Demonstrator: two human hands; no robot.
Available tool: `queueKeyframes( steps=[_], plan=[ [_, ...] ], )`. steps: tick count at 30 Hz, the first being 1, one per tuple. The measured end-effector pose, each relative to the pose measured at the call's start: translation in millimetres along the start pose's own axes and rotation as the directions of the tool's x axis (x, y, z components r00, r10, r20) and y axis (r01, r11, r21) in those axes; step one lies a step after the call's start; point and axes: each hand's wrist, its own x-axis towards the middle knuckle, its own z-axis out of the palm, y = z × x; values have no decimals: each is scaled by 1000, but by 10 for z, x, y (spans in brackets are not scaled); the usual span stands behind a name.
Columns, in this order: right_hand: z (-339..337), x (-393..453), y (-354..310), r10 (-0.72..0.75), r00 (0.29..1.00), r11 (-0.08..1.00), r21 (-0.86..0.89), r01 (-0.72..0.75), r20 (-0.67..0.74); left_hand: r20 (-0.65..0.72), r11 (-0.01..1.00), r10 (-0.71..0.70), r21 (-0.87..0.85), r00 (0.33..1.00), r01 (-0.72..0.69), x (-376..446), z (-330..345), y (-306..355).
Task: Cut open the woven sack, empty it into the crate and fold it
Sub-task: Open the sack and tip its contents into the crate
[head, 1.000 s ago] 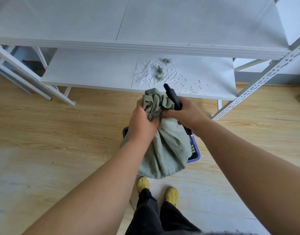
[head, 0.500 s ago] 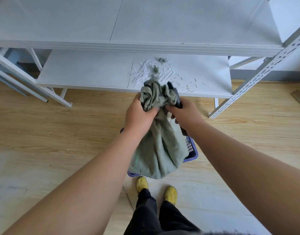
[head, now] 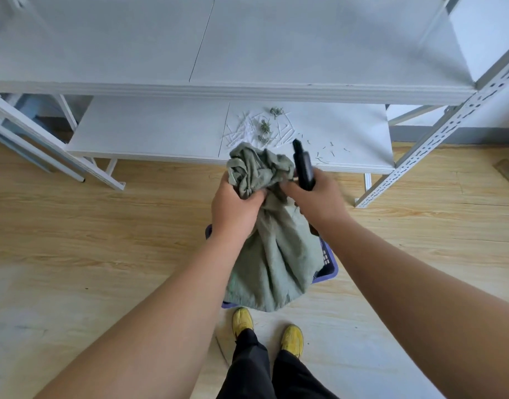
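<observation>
With the left hand [head: 233, 210] clenched on the sack [head: 273, 254] neck and the right hand [head: 313, 197] gripping both cloth and black cutter [head: 303, 168], whose tip points to twelve o'clock, a slip could nick fingers or spill contents past the crate [head: 328, 266].

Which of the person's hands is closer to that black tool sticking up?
Right. The right hand is wrapped around the black tool and also touches the sack. The left hand grips the sack's bunched neck, across the bundle from the tool.

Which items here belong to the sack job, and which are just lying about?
Job: green woven sack, bunched in left hand; black cutter in right hand; blue crate beneath.

Lying about: white scraps and green tufts on lower shelf.
</observation>
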Motion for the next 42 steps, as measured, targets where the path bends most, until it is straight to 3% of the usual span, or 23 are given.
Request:
queueKeyframes(
  steps=[3,6,9,13,17,19,21,24,29,32,36,40,42],
  plan=[
    [16,-70,-2,-93,995,993,73,92,18,-61,961,-207,-200,976,191,69,-59,3],
    [134,-121,46,-113,977,993,-7,116,182,168,913,-305,-229,937,338,148,-133,51],
    [277,-125,108,-117,984,992,-26,122,138,420,947,-222,-122,880,298,134,-132,143],
    [239,-22,103,-36,999,993,-110,35,-1,518,990,-108,-24,849,141,55,-146,102],
    [192,15,-93,-118,989,993,-15,117,-85,270,988,146,-95,952,-125,-38,-121,138],
    [175,85,-151,-136,986,990,-43,132,-96,258,985,164,-91,952,-146,18,-114,200],
    [144,129,-153,-85,996,991,-108,81,-31,288,987,143,35,947,-160,55,-98,214],
    [123,134,-168,-87,993,994,-69,82,-73,193,966,244,42,950,-257,38,-90,215],
    [87,128,-44,19,1000,996,-82,-17,17,301,976,158,95,941,-194,62,-13,82],
    [55,158,-85,-44,995,996,-78,37,-87,218,963,253,35,943,-266,39,20,120],
    [32,199,-70,31,999,992,-120,-29,12,252,968,208,87,945,-237,64,78,85],
    [-38,167,-144,-43,996,999,-17,42,-80,130,946,316,-115,940,-302,-42,67,144],
    [-108,164,-136,23,999,1000,12,-22,-28,77,962,273,-34,959,-271,-57,14,112]
  ],
)
